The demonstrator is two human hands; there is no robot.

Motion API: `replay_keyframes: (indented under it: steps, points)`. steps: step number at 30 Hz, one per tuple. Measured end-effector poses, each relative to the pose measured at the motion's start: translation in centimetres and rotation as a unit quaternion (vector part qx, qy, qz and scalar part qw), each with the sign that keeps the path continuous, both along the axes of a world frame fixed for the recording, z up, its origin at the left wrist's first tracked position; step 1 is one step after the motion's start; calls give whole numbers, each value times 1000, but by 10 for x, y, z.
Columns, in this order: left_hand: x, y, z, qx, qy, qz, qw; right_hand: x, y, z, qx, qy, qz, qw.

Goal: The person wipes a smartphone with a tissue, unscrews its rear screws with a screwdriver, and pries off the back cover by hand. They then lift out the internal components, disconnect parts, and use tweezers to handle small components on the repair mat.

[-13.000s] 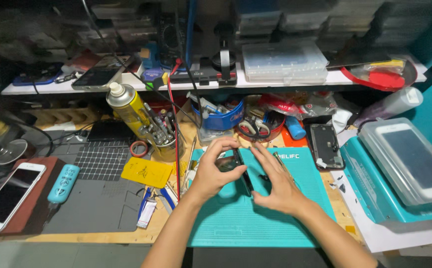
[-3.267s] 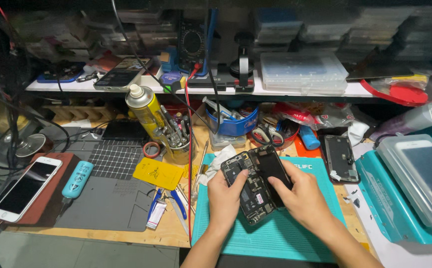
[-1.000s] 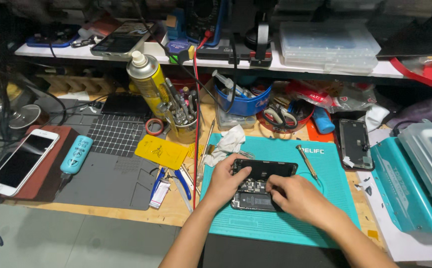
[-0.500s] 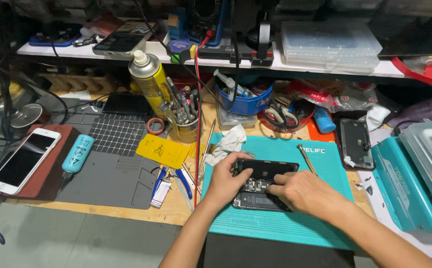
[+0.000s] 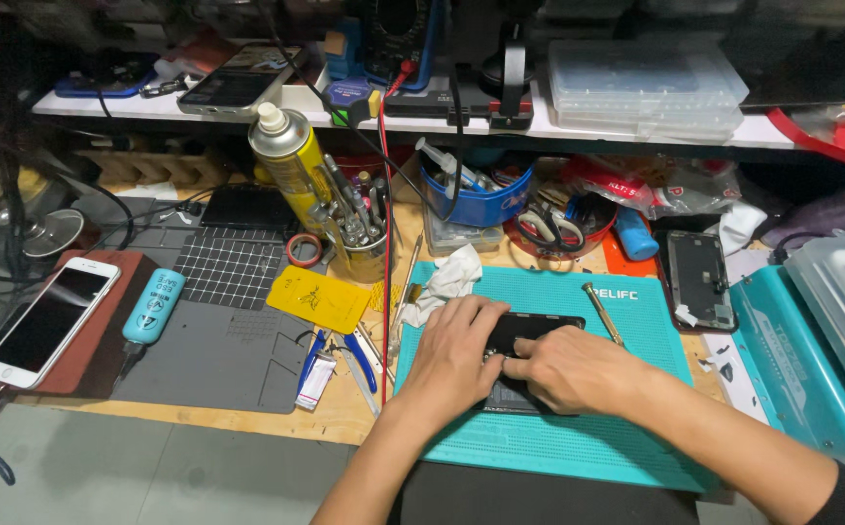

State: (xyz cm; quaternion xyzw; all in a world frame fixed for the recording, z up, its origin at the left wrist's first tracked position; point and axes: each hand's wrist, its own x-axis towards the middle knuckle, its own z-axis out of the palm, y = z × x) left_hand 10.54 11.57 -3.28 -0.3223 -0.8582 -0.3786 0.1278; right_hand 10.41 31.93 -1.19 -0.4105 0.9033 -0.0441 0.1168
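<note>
A black opened phone (image 5: 529, 335) lies flat on the teal work mat (image 5: 578, 437). My left hand (image 5: 451, 355) rests on its left half, fingers curled over the body. My right hand (image 5: 563, 367) presses on its right half, fingertips meeting the left hand's at the middle. Most of the phone is hidden under both hands; only its top edge and a dark strip show. A screwdriver (image 5: 603, 313) lies on the mat just right of the hands. A crumpled white tissue (image 5: 447, 279) sits at the mat's top-left corner.
A grey mat (image 5: 208, 340) lies to the left, with a yellow card (image 5: 317, 298), a blue tube (image 5: 152, 306) and a white phone (image 5: 48, 321). A spray can (image 5: 286, 160) and tool cup (image 5: 359, 243) stand behind. A bare phone screen (image 5: 699, 282) lies right, beside a teal machine (image 5: 811, 350).
The phone has gone from held up in both hands to flat on the teal mat. Over the last second both hands closed in over it and cover more of it.
</note>
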Motion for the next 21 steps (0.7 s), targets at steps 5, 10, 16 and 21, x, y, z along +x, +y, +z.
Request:
replay_keyframes:
  steps: [5, 10, 16, 21]
  points:
    - [0, 2, 4, -78, 72, -9, 994, 1, -2, -5, -15, -3, -8, 1000]
    - [4, 7, 12, -144, 41, -30, 988, 3, -1, -10, -26, -2, -15, 1000]
    - [6, 18, 18, -181, 58, -38, 981, 11, 7, -16, -99, 4, -51, 994]
    - [4, 26, 20, -201, 62, -47, 977, 16, 13, -23, -136, 16, -59, 989]
